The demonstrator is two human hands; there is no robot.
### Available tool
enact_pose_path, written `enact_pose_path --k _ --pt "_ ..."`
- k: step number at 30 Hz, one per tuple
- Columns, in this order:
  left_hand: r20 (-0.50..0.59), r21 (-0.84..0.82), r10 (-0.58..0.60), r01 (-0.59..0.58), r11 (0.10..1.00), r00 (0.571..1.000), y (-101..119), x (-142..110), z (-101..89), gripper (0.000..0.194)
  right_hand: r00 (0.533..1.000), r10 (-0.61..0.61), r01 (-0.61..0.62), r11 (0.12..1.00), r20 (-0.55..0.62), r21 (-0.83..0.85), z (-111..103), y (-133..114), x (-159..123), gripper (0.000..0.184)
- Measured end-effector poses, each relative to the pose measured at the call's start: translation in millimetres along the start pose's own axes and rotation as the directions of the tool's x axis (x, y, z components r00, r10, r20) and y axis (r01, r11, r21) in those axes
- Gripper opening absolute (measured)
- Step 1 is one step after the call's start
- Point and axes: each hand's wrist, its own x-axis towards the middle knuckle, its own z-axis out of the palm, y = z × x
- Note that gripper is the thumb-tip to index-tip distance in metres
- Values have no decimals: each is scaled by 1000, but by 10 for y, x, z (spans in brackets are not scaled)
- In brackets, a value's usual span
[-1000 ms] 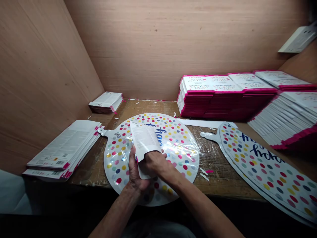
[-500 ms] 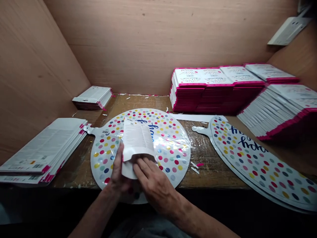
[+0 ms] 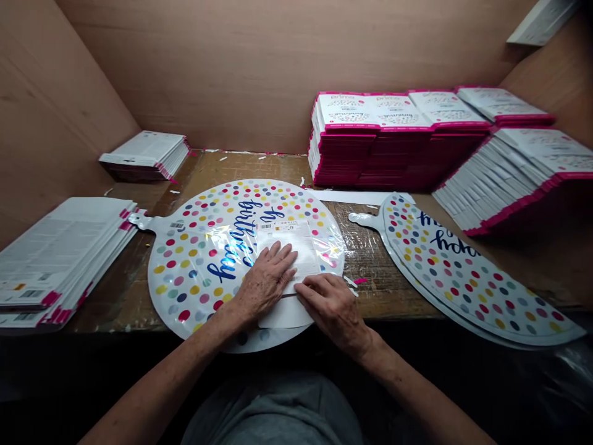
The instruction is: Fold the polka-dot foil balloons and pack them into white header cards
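Observation:
A round foil balloon (image 3: pixel 208 247) with coloured dots and blue script lies flat on the wooden table, its neck pointing left. A white printed card (image 3: pixel 296 241) rests on its right half, under clear film. My left hand (image 3: pixel 266 281) lies flat on the card with fingers spread. My right hand (image 3: pixel 331 306) presses flat on the card's lower right edge, fingers stretched out.
A second dotted balloon stack (image 3: pixel 463 266) lies to the right. Pink-edged card stacks (image 3: pixel 393 139) fill the back right, with more (image 3: pixel 523 173) along the right. White card piles sit at left (image 3: pixel 60 253) and back left (image 3: pixel 146 151). Wooden walls (image 3: pixel 259 68) enclose the table.
The card, held upright between both hands before, now lies flat on the balloon's right side. Both hands have opened and press down on it. The view has shifted downward.

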Motion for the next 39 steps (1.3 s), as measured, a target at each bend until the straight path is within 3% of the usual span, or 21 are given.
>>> enact_pose_path --k 3,7,12,16,20,23,28,33,36,39 --pt "55 77 9 -13 997 998 12 -44 -8 45 994 -59 59 998 95 -2 38 81 3 17" --pt "44 162 30 -37 986 999 5 -80 -35 49 970 -177 183 983 167 -19 78 93 27 15" --pt "37 201 65 -71 977 997 -12 -53 -41 48 957 -194 221 969 218 -108 150 78 168 18" --pt "54 210 73 -83 974 996 -18 -26 -57 48 932 -212 241 968 294 -67 119 111 174 25" --pt "42 181 78 -84 980 996 4 -42 -31 46 964 -143 148 989 223 -8 40 101 45 22" --pt "26 150 96 -98 984 995 26 -76 2 46 973 -152 153 988 175 7 45 40 -8 18" --pt "-31 104 94 -91 990 995 19 -130 3 47 952 -224 237 971 209 -36 119 -28 42 13" --pt "-3 119 92 -91 989 996 -12 -140 -12 47 928 -234 270 959 290 -90 192 -45 195 10" --pt "31 136 105 -108 985 994 15 -128 -23 47 908 -216 266 959 359 -96 85 -2 171 17" --pt "63 156 127 -135 978 990 59 -112 -37 47 900 -231 227 972 370 55 -181 114 -101 27"
